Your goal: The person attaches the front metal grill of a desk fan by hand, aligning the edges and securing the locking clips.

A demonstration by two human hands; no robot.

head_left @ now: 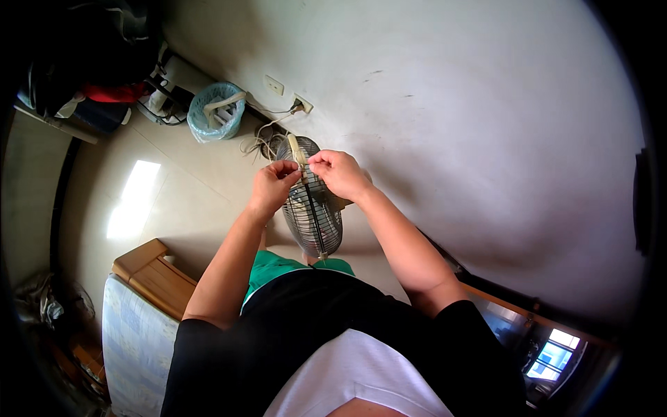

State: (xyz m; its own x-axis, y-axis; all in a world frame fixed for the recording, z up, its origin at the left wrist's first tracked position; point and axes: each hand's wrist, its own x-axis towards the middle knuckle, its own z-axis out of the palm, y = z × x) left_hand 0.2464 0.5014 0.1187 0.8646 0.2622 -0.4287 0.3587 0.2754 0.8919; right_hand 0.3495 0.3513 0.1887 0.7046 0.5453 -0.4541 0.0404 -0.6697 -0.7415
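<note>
An electric fan [310,222] with a dark round wire cage stands in front of my body, seen from above. Both hands are at the far upper part of its cage, close by a cream-coloured piece [294,146] on the rim. My left hand [272,186] is closed in a pinch, thumb against fingers. Just to its right, my right hand [338,174] also pinches, its fingertips a small gap from the left ones. A thin pale strand shows between the fingertips, too small to name. The fan's base is mostly hidden.
A power cord runs to a plug in the wall outlet [303,104]. A bin with a light-blue bag [217,111] stands against the wall. To the left are a wooden bed frame [154,271] and a pale mattress [135,347]. A dark glossy screen-like surface is at lower right.
</note>
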